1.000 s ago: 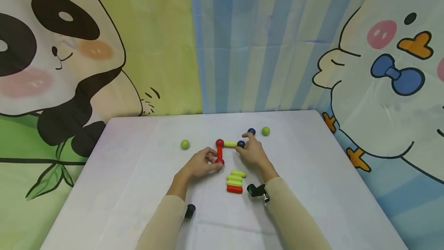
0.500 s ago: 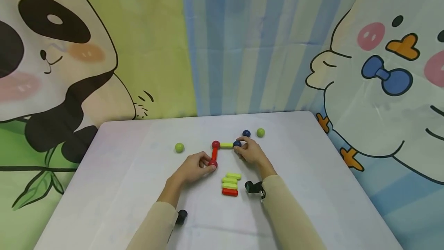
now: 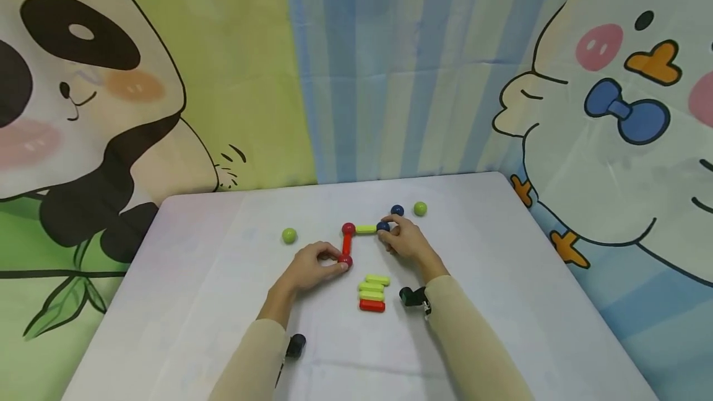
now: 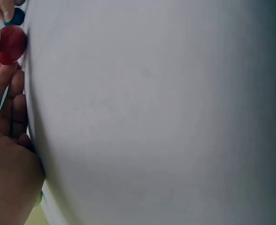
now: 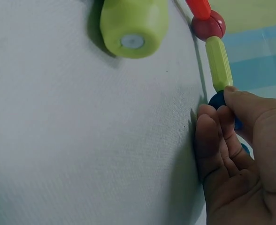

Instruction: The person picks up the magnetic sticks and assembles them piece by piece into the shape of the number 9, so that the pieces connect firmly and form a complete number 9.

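Note:
My left hand (image 3: 310, 267) pinches the near red ball (image 3: 345, 261) between thumb and fingers. From that ball a red rod (image 3: 347, 244) runs back to a second red ball (image 3: 348, 229). A yellow-green rod (image 3: 366, 229) joins this far ball to a blue ball (image 3: 382, 226), forming a corner shape. My right hand (image 3: 408, 241) pinches that blue ball; in the right wrist view, thumb and fingertips close around the blue ball (image 5: 218, 100) at the end of the yellow-green rod (image 5: 219, 64). In the left wrist view the red ball (image 4: 11, 44) sits at the left fingertips.
Several yellow-green rods (image 3: 371, 287) and a red rod (image 3: 372, 306) lie in a row between the forearms. A loose blue ball (image 3: 397, 210) and a green ball (image 3: 420, 208) lie behind the right hand. Another green ball (image 3: 289, 236) is at left on the white table (image 3: 184, 302).
The right index finger has come down from near the loose blue ball onto the joined blue ball. The left hand keeps its hold, and the camera view has shifted slightly.

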